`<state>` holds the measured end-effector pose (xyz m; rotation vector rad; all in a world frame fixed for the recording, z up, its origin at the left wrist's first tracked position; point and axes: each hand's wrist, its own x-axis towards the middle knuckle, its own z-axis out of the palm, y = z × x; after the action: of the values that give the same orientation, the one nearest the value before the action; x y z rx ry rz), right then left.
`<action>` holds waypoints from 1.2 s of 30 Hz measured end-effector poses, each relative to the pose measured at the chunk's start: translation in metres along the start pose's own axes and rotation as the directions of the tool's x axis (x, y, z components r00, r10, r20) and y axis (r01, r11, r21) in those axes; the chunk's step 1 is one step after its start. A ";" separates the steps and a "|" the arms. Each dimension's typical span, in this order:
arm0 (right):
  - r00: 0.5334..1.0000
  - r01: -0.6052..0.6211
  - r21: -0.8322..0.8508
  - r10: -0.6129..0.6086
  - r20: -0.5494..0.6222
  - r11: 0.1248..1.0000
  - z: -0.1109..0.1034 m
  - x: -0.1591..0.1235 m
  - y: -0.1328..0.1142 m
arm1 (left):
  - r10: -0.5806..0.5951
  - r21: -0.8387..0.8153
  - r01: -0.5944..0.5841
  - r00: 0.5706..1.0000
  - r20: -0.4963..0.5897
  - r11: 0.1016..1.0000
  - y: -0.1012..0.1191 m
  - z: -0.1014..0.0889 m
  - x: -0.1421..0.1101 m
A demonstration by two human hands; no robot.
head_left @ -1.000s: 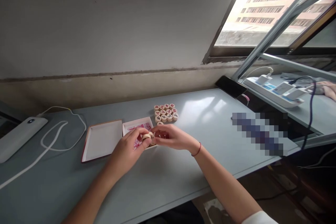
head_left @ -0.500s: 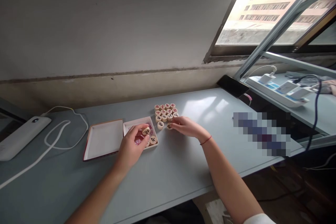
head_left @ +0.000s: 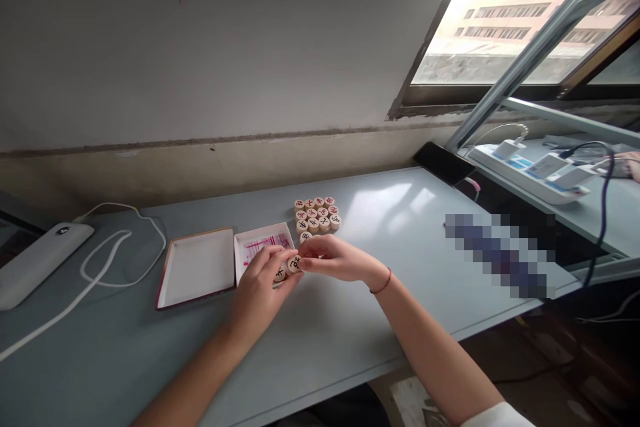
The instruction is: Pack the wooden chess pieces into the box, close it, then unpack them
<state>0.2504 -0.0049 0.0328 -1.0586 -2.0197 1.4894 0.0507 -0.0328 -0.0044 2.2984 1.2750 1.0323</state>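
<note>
My left hand [head_left: 263, 287] and my right hand [head_left: 333, 258] meet over the right edge of a small white box [head_left: 260, 240] with pink print inside. A round wooden chess piece [head_left: 294, 263] with a black character is pinched between the fingertips of both hands. A second piece [head_left: 280, 273] lies just below it, by my left fingers. Several more round pieces [head_left: 317, 215], marked red or black, lie in neat rows on the grey table [head_left: 400, 240] just beyond my right hand. The box lid [head_left: 197, 267] lies open to the left of the box.
A white power bank [head_left: 43, 260] with a looping white cable [head_left: 110, 253] lies at the far left. A black phone [head_left: 443, 161] leans at the table's back right. A power strip [head_left: 530, 177] with chargers sits on the neighbouring desk, where another person's hand [head_left: 631, 163] shows at the edge.
My right hand went out to the rows of pieces and has come back to the box. Both hands now pinch a piece at the box's right edge.
</note>
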 end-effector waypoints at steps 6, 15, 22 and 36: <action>0.917 -0.197 0.027 0.195 -0.348 0.980 -0.029 -0.013 0.011 | -0.045 0.073 0.044 0.999 0.015 0.996 0.001 -0.010 0.005; 0.885 -0.398 -0.218 0.310 -0.347 0.891 -0.028 -0.004 0.035 | -0.068 0.073 0.066 0.997 0.021 0.995 -0.002 -0.017 0.009; 0.917 -0.361 -0.399 0.243 -0.317 0.843 -0.024 -0.005 0.033 | -0.063 0.075 0.061 0.998 0.020 0.995 -0.003 -0.018 0.010; 0.898 -0.383 -0.576 0.143 -0.417 0.722 -0.013 0.004 0.037 | -0.099 0.157 0.082 0.989 0.107 0.984 -0.013 -0.023 0.012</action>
<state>0.2693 0.0111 0.0023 -1.8121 -2.2192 0.5945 0.0300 -0.0175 0.0089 2.3475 1.4416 0.7858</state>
